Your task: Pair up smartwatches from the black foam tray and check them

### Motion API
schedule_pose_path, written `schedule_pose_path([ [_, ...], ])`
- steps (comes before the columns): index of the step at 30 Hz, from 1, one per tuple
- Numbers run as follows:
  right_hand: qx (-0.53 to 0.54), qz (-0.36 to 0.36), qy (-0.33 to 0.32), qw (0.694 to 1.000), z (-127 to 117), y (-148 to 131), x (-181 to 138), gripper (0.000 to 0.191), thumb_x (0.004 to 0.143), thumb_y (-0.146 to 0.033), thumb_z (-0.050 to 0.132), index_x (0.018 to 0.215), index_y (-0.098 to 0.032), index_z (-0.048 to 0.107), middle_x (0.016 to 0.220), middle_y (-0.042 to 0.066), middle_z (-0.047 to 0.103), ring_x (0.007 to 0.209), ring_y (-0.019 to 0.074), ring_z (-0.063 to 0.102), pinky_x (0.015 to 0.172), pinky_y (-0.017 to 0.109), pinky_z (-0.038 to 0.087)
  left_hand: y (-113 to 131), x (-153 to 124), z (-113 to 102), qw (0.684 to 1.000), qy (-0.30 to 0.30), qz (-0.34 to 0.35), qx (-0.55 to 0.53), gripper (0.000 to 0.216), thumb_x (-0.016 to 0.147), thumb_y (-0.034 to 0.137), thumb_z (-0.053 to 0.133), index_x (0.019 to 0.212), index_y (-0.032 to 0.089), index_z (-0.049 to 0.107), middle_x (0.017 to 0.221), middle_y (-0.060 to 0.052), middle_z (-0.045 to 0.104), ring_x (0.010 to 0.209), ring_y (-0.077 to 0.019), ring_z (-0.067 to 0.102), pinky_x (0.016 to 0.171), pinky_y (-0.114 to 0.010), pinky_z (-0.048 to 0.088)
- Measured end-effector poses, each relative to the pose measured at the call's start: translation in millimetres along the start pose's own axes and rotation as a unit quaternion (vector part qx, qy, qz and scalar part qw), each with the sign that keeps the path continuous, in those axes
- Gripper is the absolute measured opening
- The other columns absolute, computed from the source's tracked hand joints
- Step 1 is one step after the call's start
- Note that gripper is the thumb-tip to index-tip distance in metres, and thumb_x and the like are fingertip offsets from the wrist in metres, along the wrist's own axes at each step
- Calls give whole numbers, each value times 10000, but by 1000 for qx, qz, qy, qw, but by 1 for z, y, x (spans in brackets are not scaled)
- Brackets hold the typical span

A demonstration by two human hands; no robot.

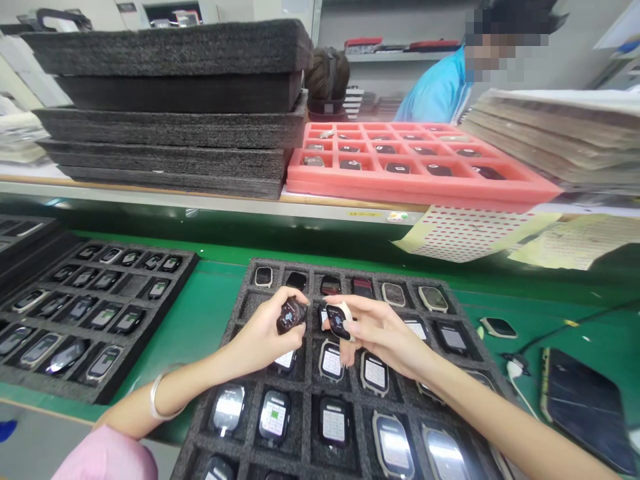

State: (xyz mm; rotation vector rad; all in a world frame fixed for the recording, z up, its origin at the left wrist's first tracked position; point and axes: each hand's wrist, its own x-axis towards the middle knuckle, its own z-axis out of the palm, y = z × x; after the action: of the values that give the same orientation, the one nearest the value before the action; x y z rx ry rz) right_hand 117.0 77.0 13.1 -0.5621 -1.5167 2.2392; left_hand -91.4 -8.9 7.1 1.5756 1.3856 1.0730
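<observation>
My left hand point(273, 327) grips a dark smartwatch point(291, 316) between thumb and fingers, its lit face turned up. In my right hand point(373, 323) is a second smartwatch with a pale case point(339, 320), pinched at its sides, its screen also lit. The two watches are held a little apart, above a black foam tray point(306, 407). Watch bodies without straps fill many of its compartments, several with lit white screens, such as the black smartwatch point(334, 423) near the front. My right forearm covers some compartments.
Another black foam tray of watches point(143, 343) lies left. On the green bench at right are a loose watch point(499, 327), a white cable point(520, 387) and a dark phone-like device point(585, 407). The shelf holds stacked black foam point(175, 127) and a pink tray point(425, 190). A person in blue point(435, 87) is behind.
</observation>
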Motion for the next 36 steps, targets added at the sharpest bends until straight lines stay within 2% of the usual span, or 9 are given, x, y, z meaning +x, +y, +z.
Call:
schedule_pose_path([
  [4, 1, 5, -11, 1000, -1, 1, 1, 487, 827, -305, 687, 1264, -175, 517, 963, 94, 656, 593, 187, 686, 566, 319, 557, -2, 0, 2, 1000, 12, 6, -17, 324, 779, 175, 536, 1095, 209, 472, 956, -18, 562, 885, -179, 537, 770, -265, 423],
  [7, -3, 7, -6, 1000, -1, 2, 2, 518, 813, -322, 702, 1269, -166, 512, 965, 101, 659, 599, 187, 688, 554, 306, 555, -4, 1, 4, 999, 22, 8, -21, 326, 782, 190, 543, 1099, 205, 470, 941, -17, 565, 862, -175, 542, 756, -261, 427],
  [13, -46, -6, 22, 999, 2, 3, 2, 436, 809, -299, 703, 1190, -136, 569, 932, 108, 683, 551, 181, 680, 533, 303, 563, -2, -1, 4, 1000, -26, 9, -3, 277, 784, 188, 545, 1051, 202, 476, 873, 0, 561, 751, -148, 522, 680, -240, 414],
  [16, -46, -10, 26, 999, 4, 2, 1, 466, 793, -307, 717, 1202, -138, 570, 938, 102, 683, 566, 181, 680, 545, 308, 567, 0, -2, 4, 1000, -19, 6, -12, 298, 805, 198, 526, 1094, 202, 455, 866, 0, 557, 743, -146, 516, 677, -240, 412],
  [21, -49, 3, 47, 998, 5, 0, 0, 472, 797, -334, 711, 1197, -128, 572, 883, 101, 698, 551, 177, 677, 546, 299, 562, 0, -1, 4, 999, -34, -4, 13, 265, 768, 157, 528, 1025, 199, 477, 872, 1, 552, 741, -145, 511, 670, -237, 406],
  [25, -32, -12, 42, 999, 6, -2, 0, 477, 761, -310, 748, 1177, -143, 583, 926, 102, 693, 569, 185, 686, 556, 311, 571, -2, -1, 5, 1000, 3, 12, -15, 294, 791, 156, 520, 1075, 203, 461, 916, -9, 545, 810, -156, 515, 737, -250, 414],
  [30, -12, -31, 20, 999, 7, -6, -5, 396, 784, -268, 729, 1140, -152, 601, 941, 101, 690, 566, 187, 689, 545, 309, 572, -1, -4, 4, 1000, 4, 14, -9, 296, 776, 115, 526, 1052, 206, 472, 868, 10, 515, 750, -136, 482, 681, -234, 395],
  [36, -20, 3, 23, 1000, 6, -2, -3, 508, 799, -302, 713, 1248, -140, 541, 938, 120, 690, 635, 213, 703, 596, 326, 570, -6, 0, 6, 1000, 8, 8, -10, 292, 802, 161, 534, 1083, 198, 466, 945, -15, 542, 857, -164, 523, 759, -266, 420],
])
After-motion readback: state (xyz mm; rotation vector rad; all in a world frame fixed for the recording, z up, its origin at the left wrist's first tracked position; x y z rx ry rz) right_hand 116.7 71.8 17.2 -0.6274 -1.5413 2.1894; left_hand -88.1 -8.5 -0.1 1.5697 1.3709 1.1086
